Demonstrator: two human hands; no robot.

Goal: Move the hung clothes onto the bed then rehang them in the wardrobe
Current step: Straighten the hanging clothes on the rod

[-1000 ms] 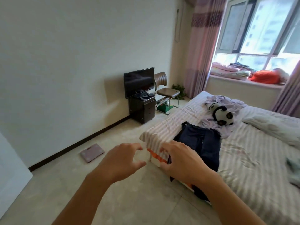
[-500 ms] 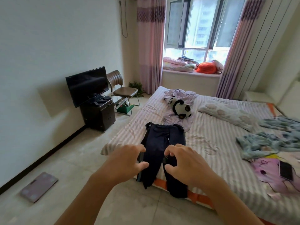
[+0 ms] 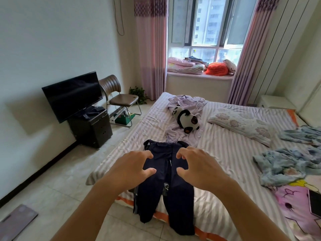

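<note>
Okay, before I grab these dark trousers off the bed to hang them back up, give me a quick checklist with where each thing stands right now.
1. Trousers lie flat on the bed, nothing on top: ok.
2. Both hands free: left hand and right hand hover over the waist area with fingers curled, holding nothing: ok.
3. Hanger on the trousers: a dark loop shows at the waistband, but whether it is a hanger: cannot tell.
4. Legs clear of the floor: they hang over the bed's edge; floor contact: cannot tell.
5. Panda and purple cloth beyond the waistband, the cloth's near edge right against it: cannot tell.
6. Wardrobe ready: not in view, cannot tell.
</note>
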